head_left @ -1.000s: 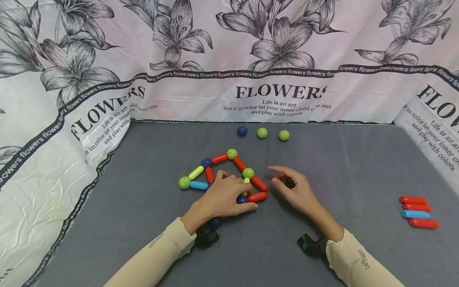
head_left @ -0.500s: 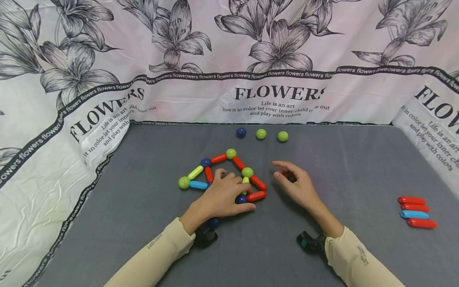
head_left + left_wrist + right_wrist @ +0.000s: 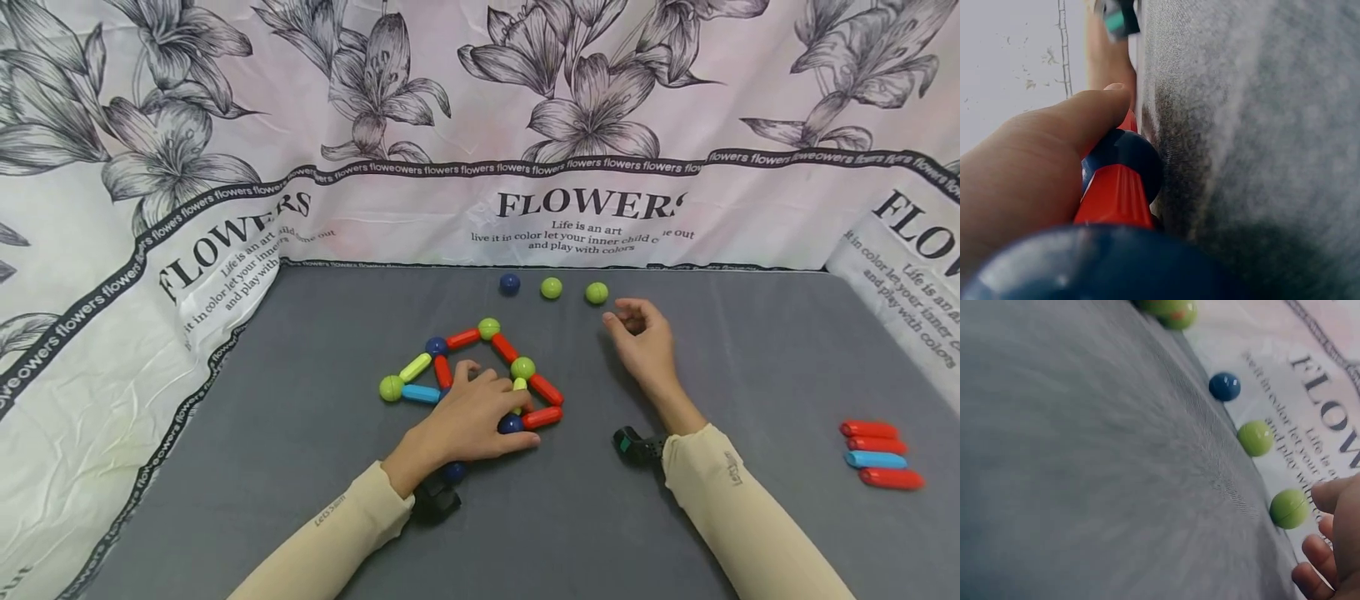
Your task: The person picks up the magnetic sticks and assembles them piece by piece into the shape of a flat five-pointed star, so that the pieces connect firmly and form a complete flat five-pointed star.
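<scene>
Coloured rods and balls are joined into a flat outline, with a green ball [image 3: 391, 388] at its left tip and a red rod [image 3: 543, 417] at its right. My left hand [image 3: 468, 417] lies over the near part of this ball-and-rod shape and holds it, hiding some pieces. In the left wrist view, the thumb [image 3: 1100, 112] lies against a dark blue ball [image 3: 1129, 156] joined to a red rod [image 3: 1116, 197]. My right hand [image 3: 647, 342], fingers loosely bent and holding nothing, is just short of a loose green ball [image 3: 597, 292]; the right wrist view shows that ball near its fingertips.
Another loose green ball [image 3: 551, 287] and a dark blue ball [image 3: 510, 284] continue the row along the back of the grey table [image 3: 750, 350]. Far right, several rods lie stacked side by side, red ones and a blue rod [image 3: 876, 460]. A flower-printed cloth [image 3: 420, 208] rises behind.
My right hand has moved away from the right side of the shape, forward and rightward to the loose green ball. The left hand keeps its place on the shape.
</scene>
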Tool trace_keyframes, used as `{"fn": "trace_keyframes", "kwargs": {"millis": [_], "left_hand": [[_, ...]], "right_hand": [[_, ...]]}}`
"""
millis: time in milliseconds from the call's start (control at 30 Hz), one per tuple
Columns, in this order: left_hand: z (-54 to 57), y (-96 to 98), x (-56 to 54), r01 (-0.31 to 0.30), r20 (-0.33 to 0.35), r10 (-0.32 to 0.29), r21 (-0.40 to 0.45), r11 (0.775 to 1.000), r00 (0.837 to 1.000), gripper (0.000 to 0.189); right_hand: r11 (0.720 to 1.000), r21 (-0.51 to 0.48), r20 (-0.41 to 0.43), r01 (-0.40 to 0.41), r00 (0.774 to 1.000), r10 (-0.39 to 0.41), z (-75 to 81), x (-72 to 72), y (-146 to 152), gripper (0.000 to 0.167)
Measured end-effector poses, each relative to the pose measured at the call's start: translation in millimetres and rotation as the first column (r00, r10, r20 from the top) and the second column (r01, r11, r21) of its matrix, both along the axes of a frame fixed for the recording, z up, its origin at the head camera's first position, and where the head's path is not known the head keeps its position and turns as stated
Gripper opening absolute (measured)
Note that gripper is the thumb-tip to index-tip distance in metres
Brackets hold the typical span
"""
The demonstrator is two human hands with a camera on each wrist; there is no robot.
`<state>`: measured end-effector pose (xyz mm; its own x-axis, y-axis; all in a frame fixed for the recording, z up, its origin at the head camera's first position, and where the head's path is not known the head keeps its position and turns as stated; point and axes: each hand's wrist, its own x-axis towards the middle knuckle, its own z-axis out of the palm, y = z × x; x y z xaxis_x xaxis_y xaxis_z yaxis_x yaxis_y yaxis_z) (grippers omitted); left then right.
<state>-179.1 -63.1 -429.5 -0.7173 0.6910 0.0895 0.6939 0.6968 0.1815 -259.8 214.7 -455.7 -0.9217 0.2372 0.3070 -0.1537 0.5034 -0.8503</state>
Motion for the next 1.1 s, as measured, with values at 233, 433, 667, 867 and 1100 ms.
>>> {"fn": "trace_keyframes", "kwargs": {"millis": [233,433,667,867,1100], "left_hand": [[-2.4,2.5,0.5,0.003,-0.019,-0.002,0.006,1.0,1.0,0.036],[-4.2,2.3,-0.4,0.002,-0.034,-0.002,0.004,1.0,0.999,0.037],[-3.2,-0.2,-0.3,-0.003,-0.014,0.003,-0.007,1.0,1.0,0.038],[-1.5,0.1,0.4,-0.003,-0.009,0.003,-0.013,1.0,1.0,0.038],[-1.2,1.0,0.5,-0.003,-0.005,0.003,-0.008,1.0,1.0,0.037]], "right_hand": [[0.978,0.207,0.057,-0.024,0.998,0.012,2.5,-30.6,4,0.052],[0.926,0.344,0.058,-0.154,0.988,0.143,2.4,-43.5,10,0.051],[0.917,0.324,0.058,-0.234,0.972,0.228,-3.8,-41.9,13,0.039],[0.926,0.264,0.083,-0.269,0.963,0.256,-4.3,-31.5,16,0.037],[0.928,0.235,0.089,-0.288,0.957,0.275,-3.6,-19.2,16,0.036]]}}
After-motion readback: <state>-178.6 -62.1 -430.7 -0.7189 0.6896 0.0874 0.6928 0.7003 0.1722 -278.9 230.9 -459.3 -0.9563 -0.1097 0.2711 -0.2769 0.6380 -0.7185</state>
